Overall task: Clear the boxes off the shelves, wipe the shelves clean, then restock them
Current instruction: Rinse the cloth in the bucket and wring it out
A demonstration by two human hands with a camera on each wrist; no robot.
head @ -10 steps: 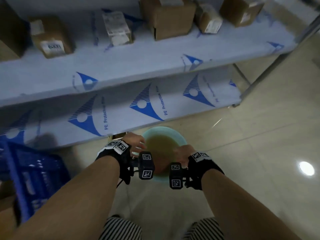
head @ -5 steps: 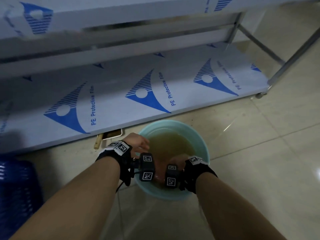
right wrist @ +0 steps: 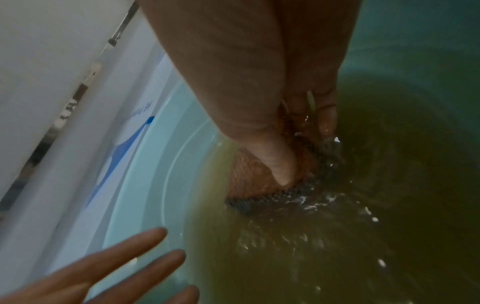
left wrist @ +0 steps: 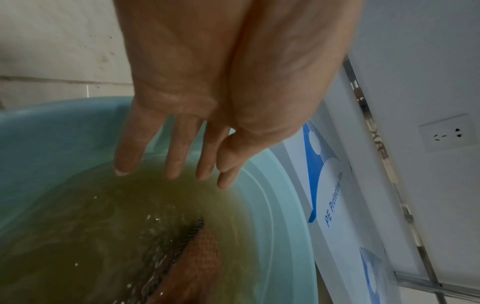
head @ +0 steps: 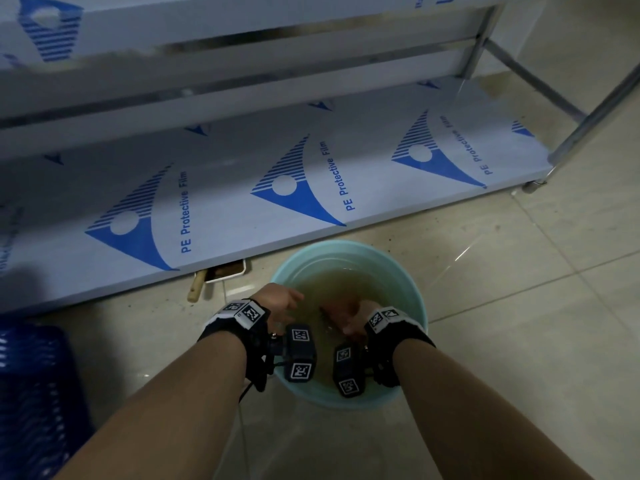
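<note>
A pale green basin (head: pixel 408 292) of murky yellow-brown water stands on the floor in front of the bottom shelf (head: pixel 242 188), which is bare and covered in blue-printed protective film. My right hand (head: pixel 349 315) is dipped in the water and grips an orange waffle-weave cloth (right wrist: pixel 249 172) with a dark edge, thumb pressed on top. The cloth (left wrist: pixel 197 253) lies mostly under water. My left hand (head: pixel 282 303) hovers over the basin's left rim with straight spread fingers (left wrist: pixel 176 156), holding nothing.
A blue plastic crate (head: pixel 31 393) stands at the left on the tiled floor. A wooden-handled tool on a white tray (head: pixel 221 275) pokes out from under the shelf. The metal shelf leg (head: pixel 588 119) stands at the right, with a wall socket (left wrist: pixel 446 135) behind.
My view has dropped from the upper shelf with its boxes down to the basin. My right hand has gone deeper into the water onto the cloth; my left hand has stayed over the rim.
</note>
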